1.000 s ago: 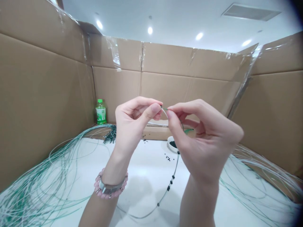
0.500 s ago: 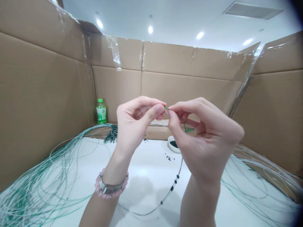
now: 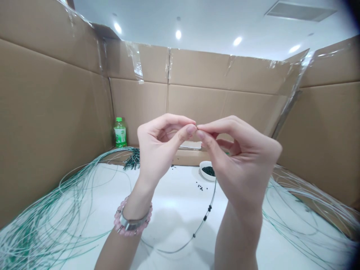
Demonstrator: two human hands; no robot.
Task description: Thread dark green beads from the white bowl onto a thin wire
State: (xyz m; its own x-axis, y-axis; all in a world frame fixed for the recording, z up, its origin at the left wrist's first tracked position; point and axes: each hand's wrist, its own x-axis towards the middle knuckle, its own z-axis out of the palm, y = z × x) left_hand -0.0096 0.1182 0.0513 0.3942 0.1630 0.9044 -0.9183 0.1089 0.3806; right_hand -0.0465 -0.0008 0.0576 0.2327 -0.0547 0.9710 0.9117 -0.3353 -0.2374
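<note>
My left hand [image 3: 159, 148], with a pink bead bracelet and a metal band at its wrist, is closed in a thumb-and-forefinger pinch. What it pinches is too small and covered to make out. My right hand [image 3: 239, 157] pinches a thin green wire, its fingertips meeting those of the left above the table. Below the right hand the wire [image 3: 184, 246] hangs in a loop down to the white surface, with several small black beads [image 3: 205, 218] spaced along it. A white bowl [image 3: 203, 174] of tiny dark beads stands just behind the right hand, partly covered by it.
Loose black beads [image 3: 200, 186] lie before the bowl. Bundles of green and white wires spread along the left [image 3: 36, 228] and the right [image 3: 303, 225]. A green-capped bottle [image 3: 120, 133] stands at the back left. Taped cardboard walls [image 3: 199, 71] enclose the white table [image 3: 165, 195].
My right hand has shifted slightly left, closing the gap so the fingertips meet. The bit of wire that showed between them is now covered. The hanging beaded loop has swung a little.
</note>
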